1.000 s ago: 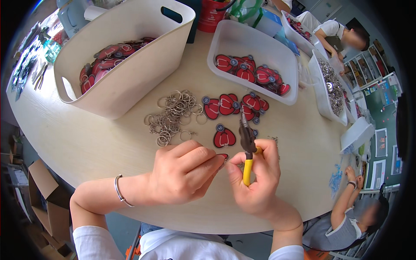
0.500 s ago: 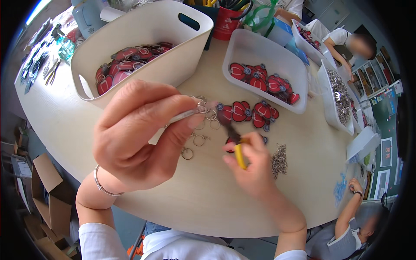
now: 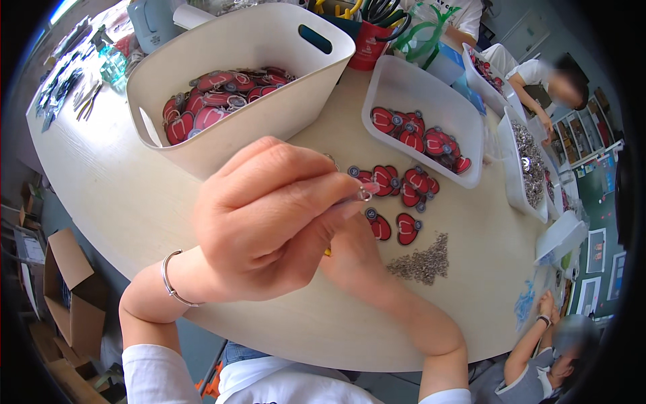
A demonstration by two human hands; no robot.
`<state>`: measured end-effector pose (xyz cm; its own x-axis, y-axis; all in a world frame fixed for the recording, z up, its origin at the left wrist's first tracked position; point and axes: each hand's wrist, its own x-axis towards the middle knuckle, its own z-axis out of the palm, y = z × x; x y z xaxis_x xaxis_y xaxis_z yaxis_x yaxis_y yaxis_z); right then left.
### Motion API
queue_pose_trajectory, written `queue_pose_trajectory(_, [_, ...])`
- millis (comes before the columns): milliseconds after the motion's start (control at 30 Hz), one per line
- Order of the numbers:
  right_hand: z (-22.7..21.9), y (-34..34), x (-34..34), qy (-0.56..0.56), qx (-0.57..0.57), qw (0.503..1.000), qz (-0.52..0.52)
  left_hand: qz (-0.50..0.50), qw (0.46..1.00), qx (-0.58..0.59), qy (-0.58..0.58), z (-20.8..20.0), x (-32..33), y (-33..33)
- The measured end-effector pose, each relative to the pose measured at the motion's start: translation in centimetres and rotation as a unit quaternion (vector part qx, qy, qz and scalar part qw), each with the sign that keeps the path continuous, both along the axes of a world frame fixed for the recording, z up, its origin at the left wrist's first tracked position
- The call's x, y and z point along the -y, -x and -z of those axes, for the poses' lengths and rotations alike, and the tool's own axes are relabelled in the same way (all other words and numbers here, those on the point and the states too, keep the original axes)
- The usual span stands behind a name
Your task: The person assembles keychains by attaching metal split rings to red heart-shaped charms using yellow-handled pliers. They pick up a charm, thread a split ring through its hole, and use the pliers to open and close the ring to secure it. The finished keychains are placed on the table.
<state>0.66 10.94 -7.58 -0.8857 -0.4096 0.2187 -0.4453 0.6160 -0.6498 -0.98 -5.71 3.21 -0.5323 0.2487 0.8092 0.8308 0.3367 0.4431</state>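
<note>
My left hand (image 3: pixel 269 222) is raised over the table, thumb and forefinger pinching a thin flat charm. Most of the charm is covered by my fingers; a small metal ring (image 3: pixel 364 195) pokes out at their tips. Partly behind it is my right hand (image 3: pixel 360 259), its fingers largely hidden. A sliver of yellow handle (image 3: pixel 328 252) shows there, from the pliers in that hand; the jaws are out of sight. Several red charms (image 3: pixel 408 229) with round grey tabs lie beyond my hands. Right of them spreads a pile of small metal links (image 3: pixel 425 261).
A tall white bin (image 3: pixel 303 91) of finished-looking red charms stands back left. A translucent tub (image 3: pixel 471 158) holds more charms; another container (image 3: pixel 515 182) carries metal hardware. A red cup (image 3: pixel 368 47) of tools is behind. Other people sit at the right.
My left hand has shifted right and now covers the split rings on the table. My right hand has moved left with the pliers, partly behind it. The view has shifted slightly.
</note>
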Motion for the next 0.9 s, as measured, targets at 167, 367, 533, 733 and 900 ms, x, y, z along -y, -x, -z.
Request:
queue_pose_trajectory(167, [-2.7,-0.4,-2.3,0.032,0.053,0.997,0.037,0.065,0.996,0.044,-0.03,1.5,-1.4,0.2])
queue_pose_trajectory(367, [-10.2,-0.5,-6.6,0.013,0.069,0.993,0.094,0.093,0.989,0.112,-0.027,4.0,-3.4,-1.2])
queue_pose_trajectory(533, [-12.3,-1.8,-7.7,0.078,0.037,0.989,0.117,0.107,0.986,0.125,-0.018,4.9,-4.2,-1.8])
queue_pose_trajectory(733, [-13.0,-3.4,-6.3,0.124,0.005,0.983,0.136,0.121,0.983,0.139,-0.005,5.4,-4.4,-2.3])
queue_pose_trajectory(900, [-13.2,-3.7,-5.9,0.138,-0.005,0.98,0.141,0.13,0.981,0.143,0.012,5.2,-4.3,-2.5])
